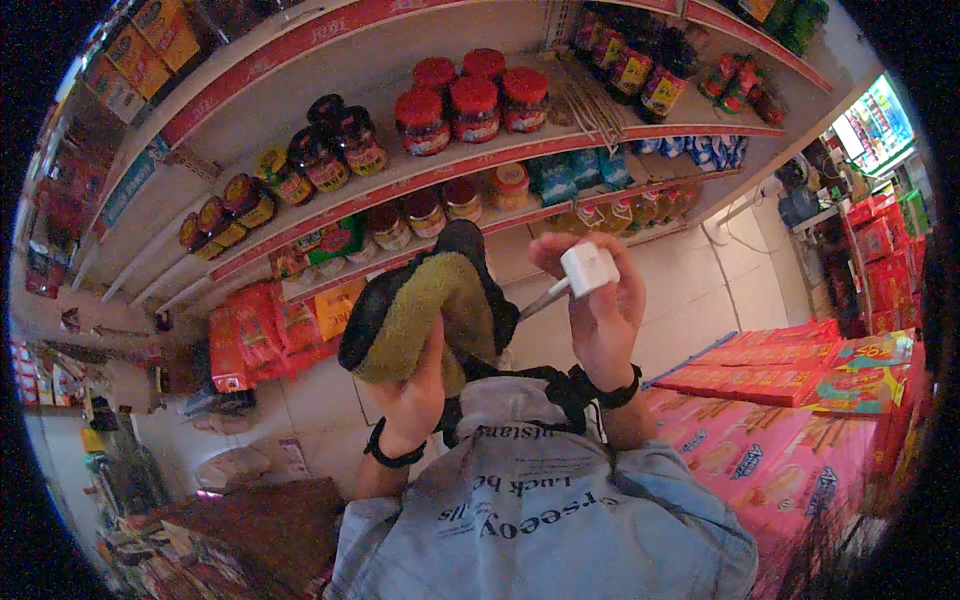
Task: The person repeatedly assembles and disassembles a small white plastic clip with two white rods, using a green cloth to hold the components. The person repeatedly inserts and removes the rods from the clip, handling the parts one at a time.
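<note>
My left hand (415,385) grips a thick olive-green cloth (430,295), which is bunched and folded over in front of my body. Its fingers are partly hidden by the cloth. Dark shapes, perhaps my trousers or shoes, show behind it. My right hand (605,320) is raised to the right of the cloth, fingers curled around a small white block-shaped thing (590,270). A thin stem sticks out from it toward the cloth; its exact kind I cannot make out. Black bands circle both wrists.
Shelves ahead hold red-lidded jars (473,105), dark-lidded jars (320,165) and blue packets (585,175). Oil bottles (620,215) stand on the low shelf. Pink cartons (740,450) and red boxes (750,365) are stacked at the right. Red packages (255,330) sit at the left; a brown box (245,525) lies nearer.
</note>
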Motion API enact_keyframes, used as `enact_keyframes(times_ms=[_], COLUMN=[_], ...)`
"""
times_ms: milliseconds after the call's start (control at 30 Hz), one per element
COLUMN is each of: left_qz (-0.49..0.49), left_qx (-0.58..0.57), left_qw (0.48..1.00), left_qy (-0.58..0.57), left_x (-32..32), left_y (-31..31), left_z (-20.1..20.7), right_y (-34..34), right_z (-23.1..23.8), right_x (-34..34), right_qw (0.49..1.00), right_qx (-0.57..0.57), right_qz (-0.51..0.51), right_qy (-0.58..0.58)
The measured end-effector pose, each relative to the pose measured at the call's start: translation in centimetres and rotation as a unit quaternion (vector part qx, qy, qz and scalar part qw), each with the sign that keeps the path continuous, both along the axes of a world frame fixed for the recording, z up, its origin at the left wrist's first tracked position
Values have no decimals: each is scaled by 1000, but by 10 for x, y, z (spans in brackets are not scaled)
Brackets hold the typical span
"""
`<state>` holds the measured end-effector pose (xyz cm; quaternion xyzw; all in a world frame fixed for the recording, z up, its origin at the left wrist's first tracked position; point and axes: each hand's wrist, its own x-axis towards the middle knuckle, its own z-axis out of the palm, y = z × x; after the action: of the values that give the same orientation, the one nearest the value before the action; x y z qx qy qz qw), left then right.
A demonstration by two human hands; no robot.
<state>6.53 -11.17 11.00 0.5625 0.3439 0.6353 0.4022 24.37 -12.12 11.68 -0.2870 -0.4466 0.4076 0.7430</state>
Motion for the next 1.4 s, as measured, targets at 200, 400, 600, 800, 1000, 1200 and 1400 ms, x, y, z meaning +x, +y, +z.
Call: enact_keyframes(times_ms=[200, 400, 600, 800, 1000, 1200, 1400], left_qz=[63, -13, -89, -97, -98, -88, -80], left_qx=[-16, -197, -82, -137, -191, -145, -110], left_qw=[986, 978, 992, 975, 959, 971, 988], left_qy=[154, -63, -39, -145, -183, -168, -72], left_x=[-8, 11, 37, 42, 38, 40, 34], left_y=[-3, -5, -1, -9, 1, 0, 1], left_z=[6, 19, 22, 17, 14, 10, 7], right_y=[11, 10, 2, 10, 7, 14, 27], right_z=[-7, -13, -13, -7, -8, -4, -9], right_x=[6, 0, -23, -27, -30, -28, -12], right_qw=[992, 996, 990, 951, 923, 920, 948], right_qx=[-24, -24, -19, 4, 19, 0, -72], right_qz=[17, -7, -115, -222, -236, -255, -232], right_qy=[125, 90, -85, -215, -305, -298, -205])
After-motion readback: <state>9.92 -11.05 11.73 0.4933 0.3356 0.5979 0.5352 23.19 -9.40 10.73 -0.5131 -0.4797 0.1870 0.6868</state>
